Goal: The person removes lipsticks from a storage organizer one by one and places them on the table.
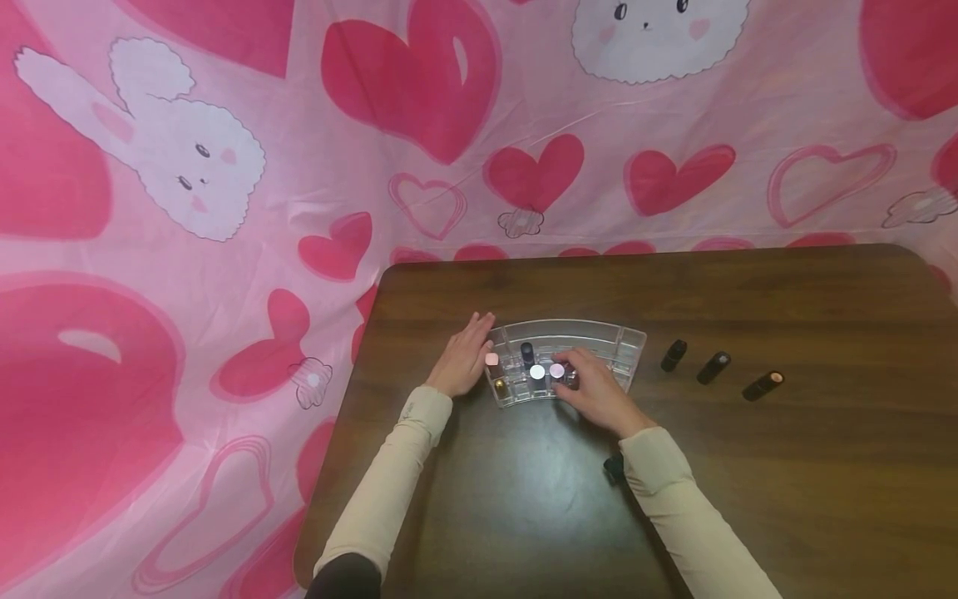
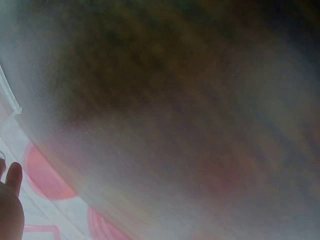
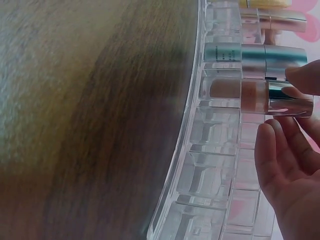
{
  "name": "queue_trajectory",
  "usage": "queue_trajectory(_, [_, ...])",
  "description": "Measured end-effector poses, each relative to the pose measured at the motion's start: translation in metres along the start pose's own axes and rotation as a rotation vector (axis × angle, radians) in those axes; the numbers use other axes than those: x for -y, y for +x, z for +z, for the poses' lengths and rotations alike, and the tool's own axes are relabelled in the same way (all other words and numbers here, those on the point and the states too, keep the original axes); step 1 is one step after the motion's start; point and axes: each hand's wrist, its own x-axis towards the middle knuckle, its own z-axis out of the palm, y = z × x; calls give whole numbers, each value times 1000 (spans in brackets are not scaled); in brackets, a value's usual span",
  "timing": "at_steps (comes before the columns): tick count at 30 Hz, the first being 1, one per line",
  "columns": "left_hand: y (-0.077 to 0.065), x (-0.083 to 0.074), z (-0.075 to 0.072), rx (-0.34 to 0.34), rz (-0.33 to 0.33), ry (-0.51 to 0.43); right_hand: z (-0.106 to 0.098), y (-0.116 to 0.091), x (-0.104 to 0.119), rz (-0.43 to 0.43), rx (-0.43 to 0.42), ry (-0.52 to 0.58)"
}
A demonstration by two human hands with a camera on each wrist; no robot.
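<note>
A clear plastic curved lipstick organizer point(image 1: 565, 323) stands on the table. My right hand point(image 1: 599, 391) pinches the shiny silver cap of a lip gloss tube point(image 3: 255, 96), whose lower part sits upright in a front-row compartment. Beside it stands a silver-capped tube point(image 3: 260, 61), bluish in the right wrist view. Also in the organizer are a black tube point(image 1: 527, 355), a pink-topped tube point(image 1: 491, 361) and a gold-topped one point(image 1: 501, 386). My left hand point(image 1: 462, 358) rests at the organizer's left end, fingers extended. The left wrist view is mostly blurred.
Three black lipstick tubes lie or stand right of the organizer: one nearest point(image 1: 674, 355), one in the middle point(image 1: 713, 367), one farthest point(image 1: 763, 385). A dark object point(image 1: 613, 468) is partly hidden by my right sleeve. A pink heart-patterned cloth point(image 1: 441, 208) hangs behind the table.
</note>
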Motion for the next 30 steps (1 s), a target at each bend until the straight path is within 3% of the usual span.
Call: queue_trajectory(30, [-1,-2,0,-1,-1,0,4,2,2,9,-16,-19])
